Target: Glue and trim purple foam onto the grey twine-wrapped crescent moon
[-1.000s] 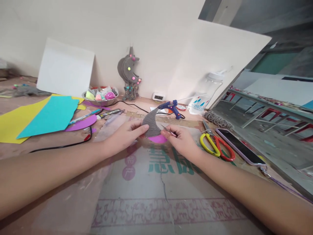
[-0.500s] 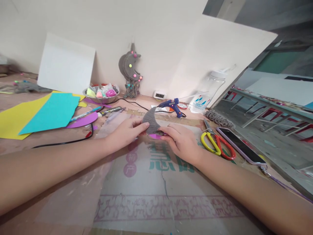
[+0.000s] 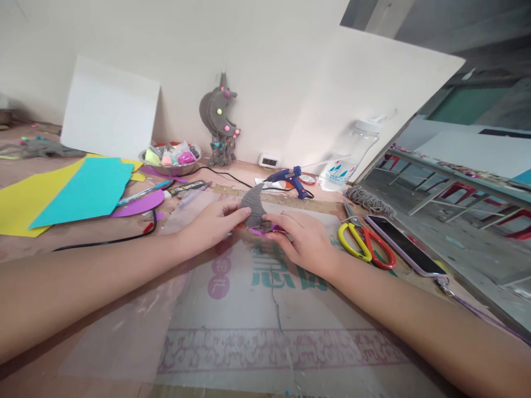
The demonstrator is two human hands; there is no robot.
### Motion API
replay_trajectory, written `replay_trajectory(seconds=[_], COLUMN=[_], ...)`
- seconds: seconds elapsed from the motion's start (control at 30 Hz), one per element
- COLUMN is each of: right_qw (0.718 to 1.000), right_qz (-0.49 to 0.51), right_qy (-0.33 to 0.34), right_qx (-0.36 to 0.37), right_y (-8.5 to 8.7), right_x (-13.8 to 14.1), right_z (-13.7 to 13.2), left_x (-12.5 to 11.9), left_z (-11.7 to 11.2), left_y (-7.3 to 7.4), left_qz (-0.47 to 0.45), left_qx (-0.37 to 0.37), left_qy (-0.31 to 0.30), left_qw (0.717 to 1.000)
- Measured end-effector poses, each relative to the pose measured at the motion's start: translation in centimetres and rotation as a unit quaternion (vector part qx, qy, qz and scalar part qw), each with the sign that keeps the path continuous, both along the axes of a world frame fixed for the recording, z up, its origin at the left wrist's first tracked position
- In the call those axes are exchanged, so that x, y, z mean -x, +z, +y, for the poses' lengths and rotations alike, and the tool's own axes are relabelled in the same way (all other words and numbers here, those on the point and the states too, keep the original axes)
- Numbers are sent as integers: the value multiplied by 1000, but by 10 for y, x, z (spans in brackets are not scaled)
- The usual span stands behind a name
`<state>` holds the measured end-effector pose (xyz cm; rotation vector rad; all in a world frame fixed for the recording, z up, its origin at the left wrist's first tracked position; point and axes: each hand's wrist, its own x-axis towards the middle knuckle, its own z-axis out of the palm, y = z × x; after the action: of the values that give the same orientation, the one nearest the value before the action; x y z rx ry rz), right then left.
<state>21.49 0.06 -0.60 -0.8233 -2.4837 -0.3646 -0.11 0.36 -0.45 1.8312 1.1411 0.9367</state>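
A grey yarn-wrapped crescent point(image 3: 254, 205) lies on the cardboard work surface point(image 3: 265, 309), with a strip of purple foam point(image 3: 260, 232) showing under it. My left hand point(image 3: 209, 224) pinches the crescent's left edge with thumb and fingers closed on it. My right hand point(image 3: 301, 239) rests curled on the crescent's lower right end, fingers pressed together on it. In the earlier frames that hand held thin tweezers; now they are hidden.
Yellow and red scissors point(image 3: 362, 246) and a phone point(image 3: 404, 245) lie to the right. A blue glue gun point(image 3: 288, 178), a coil of grey yarn point(image 3: 367, 200), and a plastic jar point(image 3: 347, 155) sit behind. Left: teal point(image 3: 85, 190) and yellow sheets, pens, a bowl of pom-poms point(image 3: 170, 160), a black cord.
My right hand has moved left from beside the crescent onto its lower end, and the tweezers it showed are now out of sight. My left hand has kept its grip.
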Motion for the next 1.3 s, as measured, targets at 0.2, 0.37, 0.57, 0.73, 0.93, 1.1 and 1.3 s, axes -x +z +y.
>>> replay_trajectory(seconds=[0.2,0.37,0.57,0.73,0.93,1.1,1.3], right_qw=[1000,999,996,994,993,990,989], right_qz=[16,-8,-58,-85,-87,-112,-122], right_qy=[-3,-13,-9,-12,-12,-26,-29], right_qx=[-18,-36,-60,-73,-73,-78,-82], right_y=[-2,-1,0,2,1,0,1], right_x=[0,1,1,5,7,6,7], right_z=[0,0,-2,-4,-5,-4,-4], left_x=[0,0,0,0,-1,-1,0], left_z=[0,-2,-1,-2,-4,-2,-2], left_y=[-1,0,0,0,2,1,-1], left_qz=[-29,-21,-2,-4,-2,3,4], left_qx=[32,50,17,27,29,21,19], left_qy=[-20,-14,-8,-5,-7,-8,-11], left_qw=[999,998,1000,1000,1000,1000,1000])
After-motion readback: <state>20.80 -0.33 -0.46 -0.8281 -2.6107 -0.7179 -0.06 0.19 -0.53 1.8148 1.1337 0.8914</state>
